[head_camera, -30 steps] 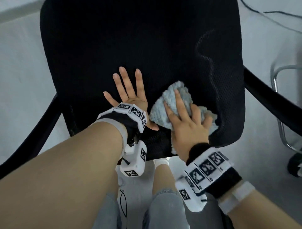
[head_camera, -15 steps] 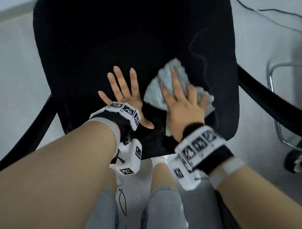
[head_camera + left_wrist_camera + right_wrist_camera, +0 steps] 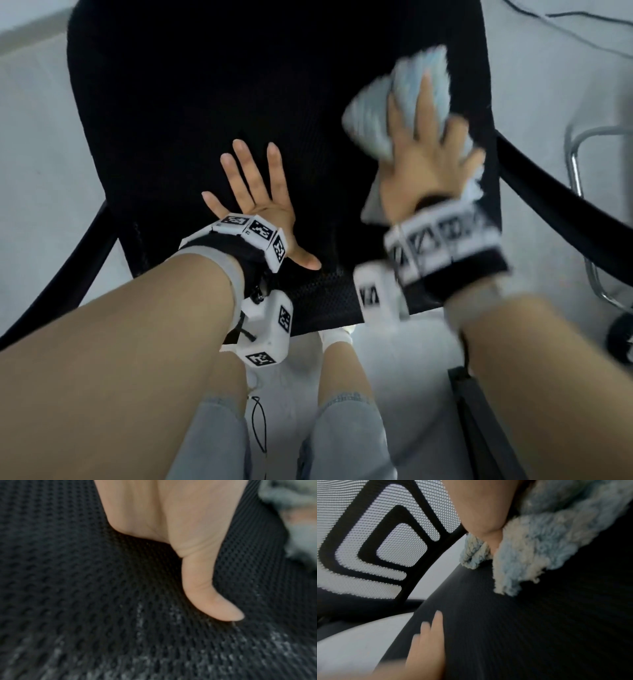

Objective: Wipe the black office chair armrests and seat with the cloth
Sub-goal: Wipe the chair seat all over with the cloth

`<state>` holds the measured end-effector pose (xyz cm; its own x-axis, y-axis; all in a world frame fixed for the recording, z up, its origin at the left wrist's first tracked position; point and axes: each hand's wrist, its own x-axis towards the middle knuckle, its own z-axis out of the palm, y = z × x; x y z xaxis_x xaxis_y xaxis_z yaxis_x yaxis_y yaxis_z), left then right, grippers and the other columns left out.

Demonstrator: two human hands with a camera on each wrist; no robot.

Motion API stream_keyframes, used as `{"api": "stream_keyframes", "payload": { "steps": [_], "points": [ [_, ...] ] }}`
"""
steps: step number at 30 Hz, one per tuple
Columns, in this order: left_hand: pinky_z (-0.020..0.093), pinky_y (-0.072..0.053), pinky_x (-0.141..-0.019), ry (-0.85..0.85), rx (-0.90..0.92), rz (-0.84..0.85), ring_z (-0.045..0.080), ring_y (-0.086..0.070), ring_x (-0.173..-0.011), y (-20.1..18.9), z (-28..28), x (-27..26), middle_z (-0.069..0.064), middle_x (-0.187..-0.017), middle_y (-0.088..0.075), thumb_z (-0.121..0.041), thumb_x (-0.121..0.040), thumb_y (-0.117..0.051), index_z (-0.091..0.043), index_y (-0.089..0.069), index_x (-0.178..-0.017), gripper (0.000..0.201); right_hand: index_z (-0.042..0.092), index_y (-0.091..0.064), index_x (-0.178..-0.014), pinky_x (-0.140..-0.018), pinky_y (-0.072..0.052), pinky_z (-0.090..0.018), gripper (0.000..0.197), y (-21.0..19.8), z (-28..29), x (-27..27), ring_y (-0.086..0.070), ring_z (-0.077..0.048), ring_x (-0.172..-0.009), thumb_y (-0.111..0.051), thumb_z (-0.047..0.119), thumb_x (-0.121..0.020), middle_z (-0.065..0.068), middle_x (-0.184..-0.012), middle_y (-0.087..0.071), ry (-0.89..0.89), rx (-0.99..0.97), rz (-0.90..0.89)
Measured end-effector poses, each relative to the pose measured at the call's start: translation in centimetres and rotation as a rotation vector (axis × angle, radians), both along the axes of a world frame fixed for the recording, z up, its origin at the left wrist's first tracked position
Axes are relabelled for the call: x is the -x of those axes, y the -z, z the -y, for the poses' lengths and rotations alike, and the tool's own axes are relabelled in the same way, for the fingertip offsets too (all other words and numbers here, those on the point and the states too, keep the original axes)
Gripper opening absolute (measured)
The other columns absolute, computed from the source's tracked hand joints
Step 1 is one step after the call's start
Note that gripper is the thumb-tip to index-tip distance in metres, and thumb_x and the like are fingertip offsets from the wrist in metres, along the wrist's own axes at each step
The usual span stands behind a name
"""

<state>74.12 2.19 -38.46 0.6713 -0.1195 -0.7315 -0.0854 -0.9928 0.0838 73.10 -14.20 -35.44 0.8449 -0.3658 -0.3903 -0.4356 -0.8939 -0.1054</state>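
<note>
The black mesh seat [image 3: 212,102] of the office chair fills the upper head view. My left hand [image 3: 255,192] lies flat on its front middle with fingers spread; its thumb [image 3: 205,588] presses the mesh [image 3: 85,588]. My right hand [image 3: 424,147], blurred by motion, presses flat on a light blue fluffy cloth [image 3: 373,116] at the seat's right side. The right wrist view shows the cloth [image 3: 547,540] under the palm on the seat [image 3: 539,635]. Black armrests run at the left [image 3: 75,270] and the right [image 3: 561,205].
The mesh backrest [image 3: 385,534] rises behind the seat. A chrome chair frame [image 3: 579,164] and a black caster [image 3: 620,339] stand on the pale floor at right. Cables [image 3: 565,20] cross the floor top right. My legs [image 3: 346,411] stand below the seat's front edge.
My right hand has pushed the cloth away from me and to the right across the seat, from near the front edge toward the back right. The left hand stays flat in place.
</note>
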Motion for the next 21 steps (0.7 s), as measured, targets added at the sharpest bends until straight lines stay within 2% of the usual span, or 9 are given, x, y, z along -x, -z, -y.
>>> {"api": "stream_keyframes", "payload": {
  "steps": [2, 5, 8, 11, 14, 15, 17, 19, 21],
  "points": [
    [0.069, 0.012, -0.101, -0.022, 0.014, -0.038, 0.039, 0.033, -0.134, -0.3, 0.2, -0.4, 0.021, -0.144, 0.038, -0.068, -0.033, -0.075, -0.018, 0.045, -0.125, 0.160, 0.040, -0.001, -0.144, -0.101, -0.017, -0.054, 0.085, -0.5, -0.9, 5.5, -0.010, -0.027, -0.127, -0.053, 0.015, -0.082, 0.008, -0.154, 0.017, -0.038, -0.054, -0.108],
    [0.071, 0.015, -0.098, -0.003, 0.068, -0.084, 0.041, 0.037, -0.131, -0.5, -0.1, -0.7, 0.024, -0.141, 0.042, -0.079, -0.034, -0.064, -0.017, 0.047, -0.120, 0.154, 0.044, 0.008, -0.142, -0.104, -0.014, -0.055, 0.086, -1.4, -0.7, 9.9, -0.002, -0.022, -0.123, -0.052, 0.021, -0.085, 0.012, -0.153, 0.022, -0.051, -0.093, -0.228],
    [0.071, 0.014, -0.098, -0.004, 0.069, -0.048, 0.042, 0.034, -0.133, -0.4, 0.0, -0.3, 0.025, -0.143, 0.039, -0.086, -0.029, -0.055, -0.014, 0.043, -0.128, 0.157, 0.042, -0.002, -0.144, -0.101, -0.018, -0.052, 0.080, -0.6, 0.2, 6.2, -0.010, -0.026, -0.125, -0.049, 0.019, -0.083, 0.010, -0.155, 0.015, -0.065, -0.041, -0.156],
    [0.070, 0.011, -0.101, -0.032, 0.065, 0.044, 0.040, 0.025, -0.138, 0.1, 0.1, 0.2, 0.025, -0.149, 0.028, -0.095, -0.013, -0.026, -0.016, 0.034, -0.137, 0.159, 0.036, -0.014, -0.144, -0.097, -0.021, -0.052, 0.077, 0.4, 1.2, -0.7, -0.020, -0.034, -0.127, -0.048, 0.011, -0.080, 0.004, -0.156, 0.006, -0.040, 0.000, -0.017],
    [0.066, 0.011, -0.101, -0.059, 0.052, 0.120, 0.038, 0.019, -0.141, 0.4, 0.1, 0.4, 0.022, -0.152, 0.022, -0.099, -0.010, -0.003, -0.026, 0.051, -0.122, 0.144, 0.034, -0.017, -0.144, -0.097, -0.020, -0.053, 0.074, 0.8, 1.5, -3.7, -0.022, -0.034, -0.127, -0.049, 0.009, -0.082, 0.004, -0.157, 0.002, -0.042, 0.014, 0.010],
    [0.066, 0.011, -0.101, -0.061, 0.047, 0.103, 0.038, 0.021, -0.140, 0.3, 0.2, 0.3, 0.021, -0.151, 0.025, -0.100, -0.017, -0.015, -0.026, 0.055, -0.116, 0.142, 0.034, -0.016, -0.144, -0.098, -0.020, -0.053, 0.074, 0.6, 1.5, -3.2, -0.022, -0.034, -0.128, -0.049, 0.009, -0.083, 0.004, -0.157, 0.003, -0.047, 0.013, 0.011],
    [0.068, 0.010, -0.103, -0.055, 0.028, 0.048, 0.038, 0.027, -0.138, 0.1, 0.4, 0.2, 0.020, -0.148, 0.031, -0.086, -0.031, -0.053, -0.021, 0.050, -0.117, 0.150, 0.036, -0.011, -0.144, -0.099, -0.019, -0.053, 0.076, 0.0, 1.2, 0.3, -0.019, -0.032, -0.128, -0.049, 0.010, -0.083, 0.006, -0.156, 0.009, -0.053, -0.007, -0.031],
    [0.069, 0.010, -0.103, -0.032, 0.014, 0.020, 0.039, 0.030, -0.136, -0.3, 0.5, 0.1, 0.022, -0.147, 0.034, -0.076, -0.035, -0.066, -0.018, 0.045, -0.120, 0.151, 0.038, -0.004, -0.145, -0.101, -0.019, -0.053, 0.079, -0.9, 0.6, 5.6, -0.012, -0.028, -0.127, -0.049, 0.016, -0.084, 0.008, -0.155, 0.017, -0.053, -0.040, -0.125],
    [0.069, 0.012, -0.101, -0.009, 0.010, -0.030, 0.040, 0.034, -0.133, -0.5, 0.3, -0.1, 0.023, -0.143, 0.039, -0.074, -0.039, -0.069, -0.017, 0.046, -0.120, 0.152, 0.039, 0.000, -0.145, -0.103, -0.018, -0.054, 0.082, -1.6, 0.0, 9.5, -0.006, -0.024, -0.123, -0.052, 0.020, -0.084, 0.009, -0.154, 0.019, -0.038, -0.058, -0.196]
  ]
}}
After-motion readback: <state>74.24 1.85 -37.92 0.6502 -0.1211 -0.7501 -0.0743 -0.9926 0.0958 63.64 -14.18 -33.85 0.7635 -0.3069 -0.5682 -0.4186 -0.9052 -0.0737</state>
